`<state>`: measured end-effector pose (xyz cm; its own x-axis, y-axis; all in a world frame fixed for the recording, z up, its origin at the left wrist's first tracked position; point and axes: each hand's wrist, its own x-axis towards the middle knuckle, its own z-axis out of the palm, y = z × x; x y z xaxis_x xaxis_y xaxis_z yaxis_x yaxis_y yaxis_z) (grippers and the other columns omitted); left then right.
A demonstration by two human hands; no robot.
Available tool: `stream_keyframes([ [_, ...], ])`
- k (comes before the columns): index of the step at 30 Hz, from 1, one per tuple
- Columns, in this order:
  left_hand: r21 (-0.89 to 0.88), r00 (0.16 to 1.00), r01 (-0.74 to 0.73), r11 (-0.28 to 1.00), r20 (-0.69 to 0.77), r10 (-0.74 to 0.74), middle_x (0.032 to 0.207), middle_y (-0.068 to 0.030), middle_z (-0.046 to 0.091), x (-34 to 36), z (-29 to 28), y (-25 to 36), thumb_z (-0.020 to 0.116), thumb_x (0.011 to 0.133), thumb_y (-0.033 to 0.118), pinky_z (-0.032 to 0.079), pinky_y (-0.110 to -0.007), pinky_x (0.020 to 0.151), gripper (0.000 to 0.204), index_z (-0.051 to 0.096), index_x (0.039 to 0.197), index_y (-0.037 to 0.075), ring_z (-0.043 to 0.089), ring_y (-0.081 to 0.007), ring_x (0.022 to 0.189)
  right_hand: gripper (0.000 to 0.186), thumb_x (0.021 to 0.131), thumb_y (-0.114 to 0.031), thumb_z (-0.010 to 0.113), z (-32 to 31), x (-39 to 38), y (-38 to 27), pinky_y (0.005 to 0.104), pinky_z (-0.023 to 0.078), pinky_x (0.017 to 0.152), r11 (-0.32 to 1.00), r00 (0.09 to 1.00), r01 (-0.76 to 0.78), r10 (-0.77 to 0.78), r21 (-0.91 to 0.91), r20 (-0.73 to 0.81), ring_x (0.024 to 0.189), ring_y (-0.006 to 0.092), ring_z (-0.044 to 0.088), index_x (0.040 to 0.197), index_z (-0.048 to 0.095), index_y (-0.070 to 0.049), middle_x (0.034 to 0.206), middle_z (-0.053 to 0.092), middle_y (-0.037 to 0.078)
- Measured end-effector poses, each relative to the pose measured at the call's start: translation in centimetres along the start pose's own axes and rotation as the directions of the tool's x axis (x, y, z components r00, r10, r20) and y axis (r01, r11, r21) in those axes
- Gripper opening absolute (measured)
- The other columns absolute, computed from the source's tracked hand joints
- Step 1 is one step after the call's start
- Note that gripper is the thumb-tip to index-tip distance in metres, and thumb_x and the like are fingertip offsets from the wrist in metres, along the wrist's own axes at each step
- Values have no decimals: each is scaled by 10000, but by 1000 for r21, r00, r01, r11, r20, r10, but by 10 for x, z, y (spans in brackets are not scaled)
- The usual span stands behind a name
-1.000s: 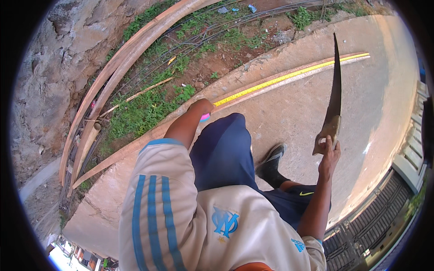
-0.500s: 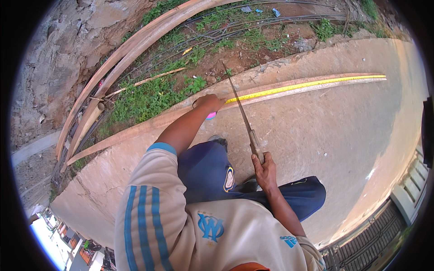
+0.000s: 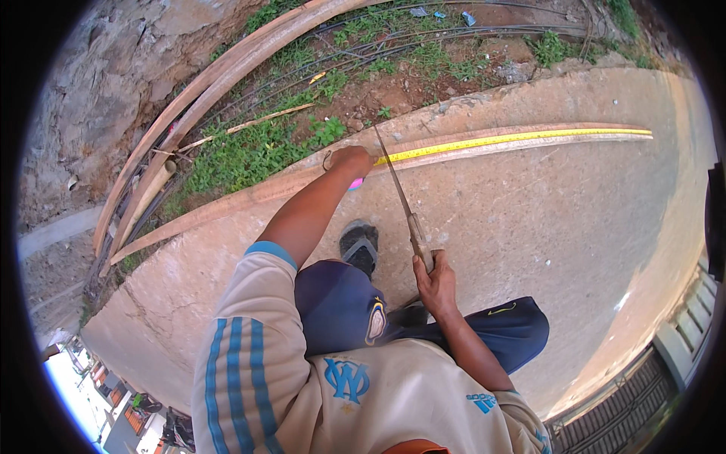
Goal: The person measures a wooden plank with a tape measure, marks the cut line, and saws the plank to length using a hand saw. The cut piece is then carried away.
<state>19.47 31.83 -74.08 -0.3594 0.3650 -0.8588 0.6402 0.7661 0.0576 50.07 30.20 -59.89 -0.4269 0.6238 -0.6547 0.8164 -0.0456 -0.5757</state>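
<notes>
A long wooden plank [image 3: 219, 213] lies on the concrete, looking curved in this lens. A yellow measuring tape blade [image 3: 484, 142] runs along its right part to the far right end. My left hand [image 3: 351, 162] is closed on the tape measure [image 3: 356, 184] at the plank; its pink and blue case shows partly below the fingers. A dark-bladed handsaw [image 3: 398, 185] is in my right hand [image 3: 437, 284], gripped by its worn handle. The blade slants up and left across the plank just right of my left hand. Whether it touches the wood, I cannot tell.
More long boards [image 3: 181, 125] and a bamboo pole [image 3: 153, 189] lie on the left by a rough wall. Beyond the concrete edge are weeds [image 3: 242, 155] and black cables [image 3: 423, 38]. My sandalled foot [image 3: 359, 246] stands close to the plank. A metal grate [image 3: 616, 405] lies lower right.
The saw and my right hand have shifted slightly left, and the blade tip sits lower. My left knee has drawn back, showing more of my foot. My left hand keeps its hold.
</notes>
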Motion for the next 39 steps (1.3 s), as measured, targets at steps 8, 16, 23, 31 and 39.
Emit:
stream_keyframes([
  [8,-42,998,54,998,35,-53,1306,-140,643,3,-1,-1,455,910,638,488,-449,974,694,670,1245,69,612,-317,1208,578,951,-227,608,-2,-1,-17,482,532,734,992,992,71,-60,-100,107,890,472,668,1458,400,-46,961,669,317],
  [16,-41,998,54,998,26,-52,1292,-127,654,5,-4,3,471,909,616,509,-450,945,663,682,1230,75,629,-315,1186,616,945,-257,593,7,-1,-15,545,516,673,983,984,169,-164,-73,70,742,494,649,1479,361,-56,786,660,299],
  [23,-83,998,55,995,23,-53,1253,-135,674,13,-1,-2,474,904,635,513,-451,933,678,695,1205,69,634,-316,1177,639,932,-177,602,5,-2,-30,495,508,632,983,979,185,-185,5,82,705,468,654,1496,338,-34,752,646,292],
  [31,-127,999,45,991,16,-43,1253,-139,673,6,-6,0,477,909,641,503,-430,951,680,696,1202,68,642,-310,1164,602,932,-153,601,8,-2,-23,449,492,569,984,986,156,-161,85,53,570,378,639,1474,380,-12,675,623,247],
  [39,-136,997,70,988,41,-65,1252,-124,677,0,-11,2,474,933,605,505,-421,955,639,692,1212,73,642,-295,1168,564,941,-153,603,8,0,-17,387,541,745,966,969,247,-245,80,-31,839,343,717,1448,423,18,945,682,291],
])
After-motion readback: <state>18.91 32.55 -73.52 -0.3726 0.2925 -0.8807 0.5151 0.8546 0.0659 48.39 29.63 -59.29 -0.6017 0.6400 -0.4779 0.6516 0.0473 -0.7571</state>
